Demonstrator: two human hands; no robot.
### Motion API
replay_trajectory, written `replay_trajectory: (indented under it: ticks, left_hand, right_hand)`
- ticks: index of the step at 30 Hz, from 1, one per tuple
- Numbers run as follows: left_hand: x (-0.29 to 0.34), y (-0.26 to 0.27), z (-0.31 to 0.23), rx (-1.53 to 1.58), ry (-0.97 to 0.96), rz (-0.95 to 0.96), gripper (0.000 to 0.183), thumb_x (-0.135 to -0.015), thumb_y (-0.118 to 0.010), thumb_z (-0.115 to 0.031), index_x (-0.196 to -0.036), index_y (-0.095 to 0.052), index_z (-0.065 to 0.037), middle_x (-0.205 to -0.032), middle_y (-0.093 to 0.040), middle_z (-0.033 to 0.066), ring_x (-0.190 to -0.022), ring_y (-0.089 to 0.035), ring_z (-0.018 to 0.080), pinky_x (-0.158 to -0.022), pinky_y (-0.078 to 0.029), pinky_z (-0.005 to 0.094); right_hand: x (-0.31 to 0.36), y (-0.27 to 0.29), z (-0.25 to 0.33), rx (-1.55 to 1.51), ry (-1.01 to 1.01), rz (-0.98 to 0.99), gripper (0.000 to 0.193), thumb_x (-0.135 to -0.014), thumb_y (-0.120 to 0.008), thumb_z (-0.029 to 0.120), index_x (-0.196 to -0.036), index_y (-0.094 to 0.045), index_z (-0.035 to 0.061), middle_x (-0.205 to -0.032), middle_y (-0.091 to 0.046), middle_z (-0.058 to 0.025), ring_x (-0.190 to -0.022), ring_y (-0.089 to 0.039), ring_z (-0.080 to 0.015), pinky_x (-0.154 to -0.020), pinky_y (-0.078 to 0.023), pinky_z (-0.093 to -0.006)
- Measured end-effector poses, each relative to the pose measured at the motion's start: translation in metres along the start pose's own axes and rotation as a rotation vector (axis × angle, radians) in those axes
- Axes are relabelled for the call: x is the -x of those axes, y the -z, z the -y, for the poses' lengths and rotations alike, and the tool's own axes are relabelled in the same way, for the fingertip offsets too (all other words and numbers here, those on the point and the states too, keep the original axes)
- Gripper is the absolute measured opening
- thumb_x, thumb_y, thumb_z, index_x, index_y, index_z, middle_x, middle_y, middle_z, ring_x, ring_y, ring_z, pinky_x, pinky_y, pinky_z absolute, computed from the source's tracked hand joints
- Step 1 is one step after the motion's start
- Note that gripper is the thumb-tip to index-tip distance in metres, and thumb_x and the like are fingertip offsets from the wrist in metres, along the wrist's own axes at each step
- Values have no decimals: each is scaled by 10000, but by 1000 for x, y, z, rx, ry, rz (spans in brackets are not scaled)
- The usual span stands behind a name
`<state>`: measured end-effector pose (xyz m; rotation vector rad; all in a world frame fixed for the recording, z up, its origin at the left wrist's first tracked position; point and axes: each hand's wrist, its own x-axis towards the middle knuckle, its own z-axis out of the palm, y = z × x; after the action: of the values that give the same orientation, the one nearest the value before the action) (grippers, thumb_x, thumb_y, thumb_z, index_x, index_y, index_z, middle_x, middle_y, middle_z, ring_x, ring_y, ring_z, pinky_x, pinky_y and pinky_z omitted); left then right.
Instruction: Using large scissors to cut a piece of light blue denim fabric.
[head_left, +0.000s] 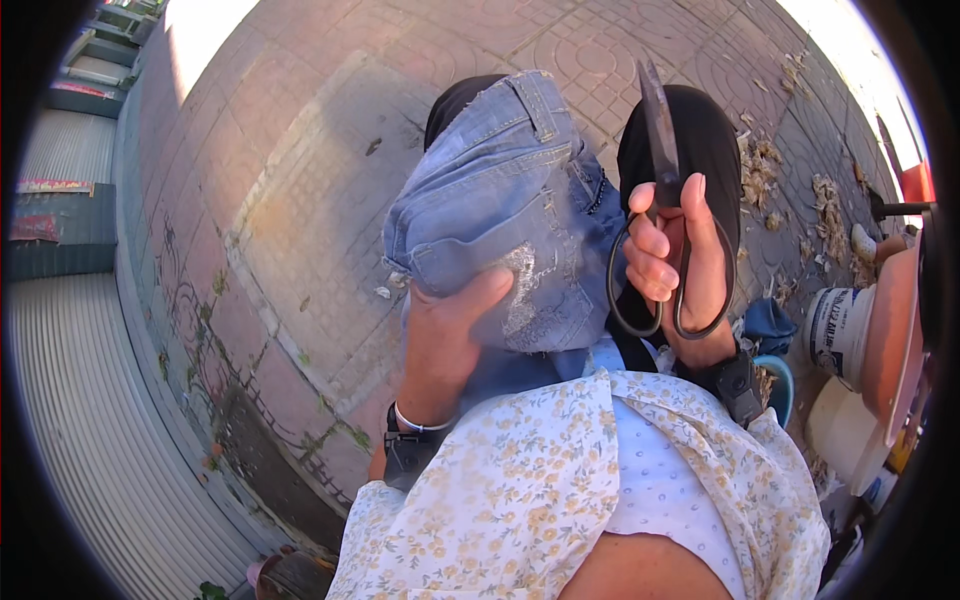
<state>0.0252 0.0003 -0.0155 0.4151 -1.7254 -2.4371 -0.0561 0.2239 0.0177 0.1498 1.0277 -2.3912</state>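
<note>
Bunched across my lap is a pair of faded blue jeans [470,200], with a belt loop at its far end and a frayed whitish patch [522,285] on the denim. My left hand [447,335] grips the near left side of the cloth, thumb on top and the other fingers hidden beneath. Raised over my right knee, my right hand [690,265] holds dark scissors [658,130] by their large black loop handles. The blades point away from me, look closed together and are apart from the jeans.
Paving tiles [240,140] surround me, with a ribbed shutter [90,420] along the left. To the right stand a white bucket [838,325], an orange-pink basin [893,340] and a light-blue container [782,385]. Dry plant scraps [828,215] lie beyond my right knee.
</note>
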Motion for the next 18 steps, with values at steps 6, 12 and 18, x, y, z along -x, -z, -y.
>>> replay_trajectory:
  ticks: [6,12,18]
  left_hand:
    - [-9,4,-7,363,182,-22,382,-876,-670,-10,-1256,-632,-2,-1206,-681,92,-1076,-662,210,-948,-510,346]
    - [-8,2,-1,479,226,-35,481,-868,-708,-44,-1325,-563,-9,-1228,-664,128,-1092,-662,249,-972,-532,391]
    - [-10,2,1,489,211,-27,481,-869,-705,-32,-1328,-562,-9,-1238,-662,131,-1100,-659,245,-976,-530,389]
  right_hand:
    - [25,-13,15,511,-251,230,553,-1030,-478,512,-1087,-628,-18,-681,-513,0,-493,-397,-27,-454,-302,-191]
    - [36,1,3,515,-407,297,517,-1023,-513,491,-1052,-643,-9,-670,-502,17,-511,-401,-19,-485,-306,-194]
    - [40,5,7,555,-448,355,496,-1025,-520,474,-1047,-645,-6,-665,-495,25,-522,-391,-15,-482,-300,-189]
